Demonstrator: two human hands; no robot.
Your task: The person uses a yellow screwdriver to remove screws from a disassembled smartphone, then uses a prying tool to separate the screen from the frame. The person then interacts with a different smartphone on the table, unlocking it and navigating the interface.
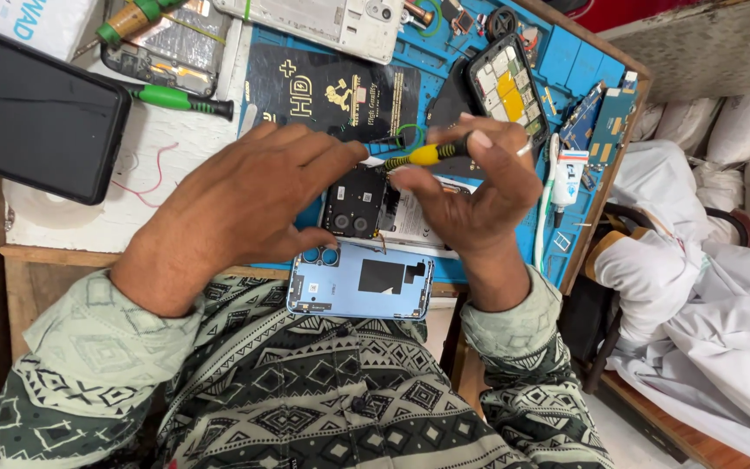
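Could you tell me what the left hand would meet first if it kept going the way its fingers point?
Most likely the yellow-handled screwdriver held in the right hand; the left hand points right, fingertips almost touching it, though depth is unclear.

Bright, even light; sharp, slight edge distortion

Single head view, steeply down, close over workbench.

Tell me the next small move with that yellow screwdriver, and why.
Probably lower the tip straight onto a screw of the opened phone: the right hand holds the yellow screwdriver nearly flat just above it, while the left hand steadies the phone.
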